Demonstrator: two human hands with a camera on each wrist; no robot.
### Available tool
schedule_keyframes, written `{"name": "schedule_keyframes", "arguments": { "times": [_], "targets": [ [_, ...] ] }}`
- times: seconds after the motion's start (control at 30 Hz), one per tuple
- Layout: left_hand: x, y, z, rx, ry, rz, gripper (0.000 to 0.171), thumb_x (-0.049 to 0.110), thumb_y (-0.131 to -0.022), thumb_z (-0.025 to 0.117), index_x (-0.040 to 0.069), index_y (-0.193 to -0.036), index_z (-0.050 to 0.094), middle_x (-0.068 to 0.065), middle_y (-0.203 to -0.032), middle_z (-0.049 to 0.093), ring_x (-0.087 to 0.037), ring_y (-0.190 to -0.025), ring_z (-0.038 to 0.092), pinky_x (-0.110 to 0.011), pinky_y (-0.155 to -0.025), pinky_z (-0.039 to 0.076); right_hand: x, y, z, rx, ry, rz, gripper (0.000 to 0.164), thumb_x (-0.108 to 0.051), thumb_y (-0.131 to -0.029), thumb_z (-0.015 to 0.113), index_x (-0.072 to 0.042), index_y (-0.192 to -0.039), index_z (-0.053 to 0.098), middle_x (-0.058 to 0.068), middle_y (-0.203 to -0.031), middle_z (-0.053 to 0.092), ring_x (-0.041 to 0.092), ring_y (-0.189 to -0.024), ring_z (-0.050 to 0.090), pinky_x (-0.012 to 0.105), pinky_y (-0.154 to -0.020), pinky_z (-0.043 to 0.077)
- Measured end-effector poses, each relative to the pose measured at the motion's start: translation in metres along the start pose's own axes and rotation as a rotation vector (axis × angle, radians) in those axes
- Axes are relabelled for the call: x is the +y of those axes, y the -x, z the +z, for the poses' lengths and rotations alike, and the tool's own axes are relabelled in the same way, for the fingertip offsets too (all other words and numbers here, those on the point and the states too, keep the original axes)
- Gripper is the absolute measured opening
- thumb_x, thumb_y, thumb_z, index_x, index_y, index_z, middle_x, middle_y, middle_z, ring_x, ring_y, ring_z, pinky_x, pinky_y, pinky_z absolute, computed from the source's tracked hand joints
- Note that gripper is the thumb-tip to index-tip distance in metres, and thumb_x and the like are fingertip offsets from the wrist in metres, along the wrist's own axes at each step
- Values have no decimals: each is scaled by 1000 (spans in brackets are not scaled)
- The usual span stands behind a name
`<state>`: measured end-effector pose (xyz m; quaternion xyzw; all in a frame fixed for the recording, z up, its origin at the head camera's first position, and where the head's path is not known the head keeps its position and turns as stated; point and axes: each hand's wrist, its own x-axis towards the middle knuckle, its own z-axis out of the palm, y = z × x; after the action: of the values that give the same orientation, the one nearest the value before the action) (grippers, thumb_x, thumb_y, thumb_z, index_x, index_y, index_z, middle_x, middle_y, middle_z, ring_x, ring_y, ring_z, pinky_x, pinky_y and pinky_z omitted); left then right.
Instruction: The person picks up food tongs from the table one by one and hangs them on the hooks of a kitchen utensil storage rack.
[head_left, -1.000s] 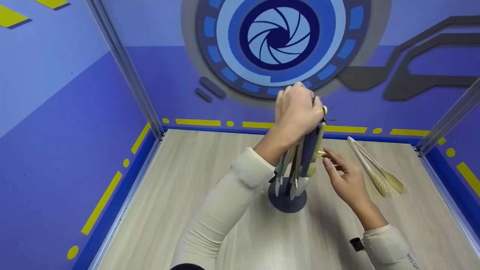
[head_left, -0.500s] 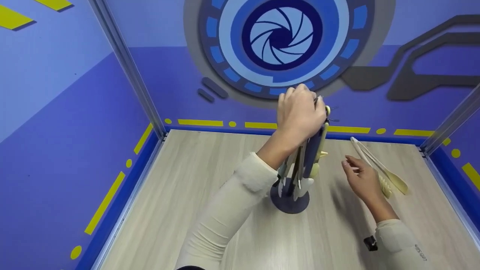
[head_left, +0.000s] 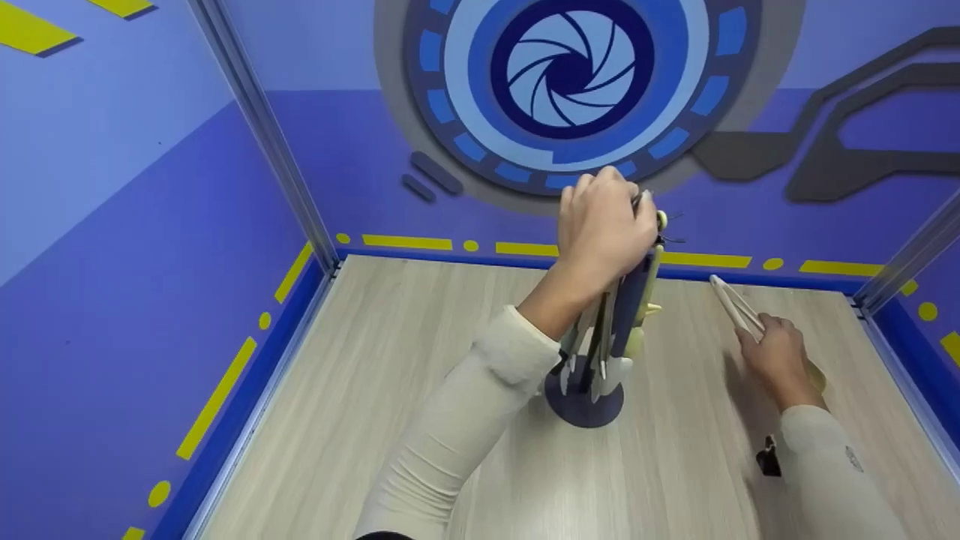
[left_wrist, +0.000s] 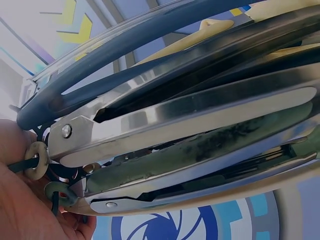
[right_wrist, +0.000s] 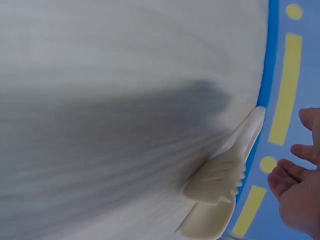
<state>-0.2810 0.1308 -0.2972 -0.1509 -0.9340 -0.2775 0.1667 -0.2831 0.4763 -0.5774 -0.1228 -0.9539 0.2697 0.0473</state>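
My left hand (head_left: pixel 604 225) grips the top of a dark round-based utensil stand (head_left: pixel 589 409); its fingers cover the hooks. Several tongs hang there by their end loops, among them metal tongs (left_wrist: pixel 165 117) with dark and green parts, close up in the left wrist view. Cream tongs (head_left: pixel 726 300) lie on the table at the right, one end slotted, the other spoon-shaped. Over them is my right hand (head_left: pixel 776 356), hiding their middle. In the right wrist view, that hand's fingers are loosely bent and apart from the tongs (right_wrist: pixel 215 177).
The pale wood-grain table (head_left: pixel 420 337) is bounded by blue-purple panels (head_left: pixel 480 217) with yellow dashes. Metal posts (head_left: pixel 262 127) stand at the back corners. The cream tongs' narrow end lies close to the back panel.
My right hand has moved right, away from the yellowish utensil on the stand, to above the cream tongs. The left hand stays on the stand's top. The head view has shifted slightly.
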Motion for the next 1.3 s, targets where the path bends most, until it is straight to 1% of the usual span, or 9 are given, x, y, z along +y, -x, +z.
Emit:
{"name": "schedule_keyframes", "arguments": {
  "times": [0.27, 0.33, 0.47, 0.6, 0.73, 0.83, 0.97, 1.1, 1.3],
  "targets": [
    [-2, 1, 0, -11, 2, -2, 33, 36, -110, 55, 24, -89, 78, 10, -107, 67, -11, -97, 56, -27, -91, 42, 16, -7, 5, -127, 24, 95, 73, -32, -112, 48, 6, -167, 17, 43, -166, 21, 67, -150, 23, 79, -120, 24],
    [-3, 1, 0, -10, 3, -5, 33, 36, -109, 56, 24, -88, 78, 10, -107, 67, -11, -96, 56, -26, -90, 42, 18, -6, 10, -154, 33, 89, 75, -31, -111, 48, 9, -166, 16, 45, -164, 22, 67, -150, 21, 79, -123, 18],
    [-2, 2, 0, -8, -1, 4, 33, 36, -109, 56, 24, -88, 78, 10, -105, 67, -11, -95, 56, -26, -89, 42, 21, -3, 17, -162, 75, 63, 79, -33, -110, 47, 17, -161, 14, 48, -157, 27, 69, -146, 22, 78, -122, 17],
    [0, 2, 0, -8, -7, 12, 32, 37, -109, 56, 25, -91, 79, 10, -105, 67, -11, -95, 55, -26, -90, 42, 22, -2, 17, -144, 115, 57, 80, -34, -110, 47, 20, -160, 14, 50, -153, 29, 70, -142, 26, 78, -119, 19],
    [2, 1, 0, -6, -12, 16, 32, 37, -110, 55, 26, -94, 80, 10, -105, 67, -11, -94, 55, -26, -90, 42, 20, -3, 17, -136, 175, 31, 68, -33, -109, 51, 15, -154, 35, 47, -139, 42, 66, -129, 39, 77, -111, 25],
    [3, 0, 0, 0, -17, 23, 32, 37, -110, 55, 26, -94, 80, 10, -106, 67, -11, -95, 55, -26, -90, 42, 17, -4, 17, -121, 201, 32, 63, -34, -108, 54, 15, -147, 45, 44, -129, 50, 65, -120, 46, 75, -103, 28],
    [2, -1, -1, 8, -18, 19, 32, 37, -110, 55, 26, -94, 80, 10, -105, 67, -11, -95, 56, -26, -89, 41, 10, -9, 17, -114, 234, 42, 62, -39, -107, 60, 16, -134, 54, 42, -118, 57, 63, -111, 54, 72, -95, 35],
    [1, 0, -1, 5, -16, 9, 31, 37, -110, 55, 26, -97, 81, 10, -106, 67, -11, -95, 55, -26, -89, 41, 3, -13, 18, -142, 286, 56, 53, -37, -104, 66, 14, -117, 62, 34, -101, 64, 54, -94, 63, 68, -87, 42],
    [-1, -1, 0, 5, -21, 8, 30, 38, -110, 55, 27, -101, 82, 11, -106, 67, -11, -96, 56, -26, -89, 41, -5, -16, 22, -195, 312, 68, 43, -32, -103, 69, 11, -103, 66, 21, -82, 65, 36, -75, 61, 62, -77, 49]
  ]
}}
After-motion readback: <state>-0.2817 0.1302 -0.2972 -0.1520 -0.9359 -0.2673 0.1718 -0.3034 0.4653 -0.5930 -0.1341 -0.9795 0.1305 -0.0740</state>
